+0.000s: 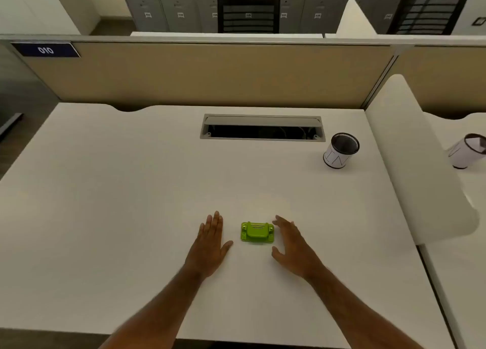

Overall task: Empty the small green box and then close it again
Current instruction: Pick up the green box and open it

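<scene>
A small green box [257, 232] with its lid down lies on the white desk [131, 191], near the front middle. My left hand [210, 246] rests flat on the desk a short way to the left of the box, fingers straight and holding nothing. My right hand [293, 246] hovers just right of the box, fingers spread and curved, its fingertips close to the box's right end but apart from it. What is inside the box is hidden.
A black mesh cup wrapped in white paper [340, 150] stands at the back right. A grey cable slot [263, 127] is open at the back middle. A beige partition [210, 72] closes the far edge; a white divider [420, 164] bounds the right side.
</scene>
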Available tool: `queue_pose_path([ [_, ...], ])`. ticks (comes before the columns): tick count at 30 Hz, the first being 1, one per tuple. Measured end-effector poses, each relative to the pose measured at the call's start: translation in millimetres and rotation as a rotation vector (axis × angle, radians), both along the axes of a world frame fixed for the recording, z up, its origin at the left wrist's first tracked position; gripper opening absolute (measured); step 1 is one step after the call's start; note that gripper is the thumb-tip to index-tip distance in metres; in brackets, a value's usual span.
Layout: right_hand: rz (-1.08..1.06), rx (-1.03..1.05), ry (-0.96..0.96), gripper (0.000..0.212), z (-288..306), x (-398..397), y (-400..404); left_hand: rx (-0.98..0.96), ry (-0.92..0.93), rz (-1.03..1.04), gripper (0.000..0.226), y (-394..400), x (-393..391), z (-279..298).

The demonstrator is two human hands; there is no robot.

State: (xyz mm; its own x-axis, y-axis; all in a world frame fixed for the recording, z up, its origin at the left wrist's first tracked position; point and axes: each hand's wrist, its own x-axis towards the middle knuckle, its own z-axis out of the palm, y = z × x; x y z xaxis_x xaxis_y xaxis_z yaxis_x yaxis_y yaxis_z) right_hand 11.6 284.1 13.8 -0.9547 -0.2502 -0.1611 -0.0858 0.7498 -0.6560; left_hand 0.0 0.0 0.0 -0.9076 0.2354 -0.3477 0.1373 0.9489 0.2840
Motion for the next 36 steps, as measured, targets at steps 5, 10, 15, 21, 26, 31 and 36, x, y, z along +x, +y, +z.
queue_pose_path([
  [5,0.112,0.036,0.021,0.062,7,-13,-21,-0.001,-0.017,0.001,0.081,-1,-1,2],
  [10,0.134,0.132,0.081,0.044,7,-23,-29,0.104,-0.022,0.038,0.077,-7,-4,4],
  [15,0.121,0.178,0.099,0.029,7,-35,-33,0.249,-0.028,0.157,0.076,-4,-7,6],
  [21,-0.107,-0.035,-0.136,0.019,15,-45,-36,0.515,-0.140,0.402,0.072,18,-18,15],
  [26,-0.247,-0.314,-0.236,0.015,21,-48,-40,0.718,-0.174,0.576,0.046,34,-32,27],
  [31,-0.390,-0.718,-0.492,0.021,43,-50,-44,1.033,-0.281,0.644,0.033,41,-42,52],
  [36,-0.374,-0.875,-0.588,0.031,63,-52,-46,1.171,-0.314,0.605,0.032,45,-41,77],
])
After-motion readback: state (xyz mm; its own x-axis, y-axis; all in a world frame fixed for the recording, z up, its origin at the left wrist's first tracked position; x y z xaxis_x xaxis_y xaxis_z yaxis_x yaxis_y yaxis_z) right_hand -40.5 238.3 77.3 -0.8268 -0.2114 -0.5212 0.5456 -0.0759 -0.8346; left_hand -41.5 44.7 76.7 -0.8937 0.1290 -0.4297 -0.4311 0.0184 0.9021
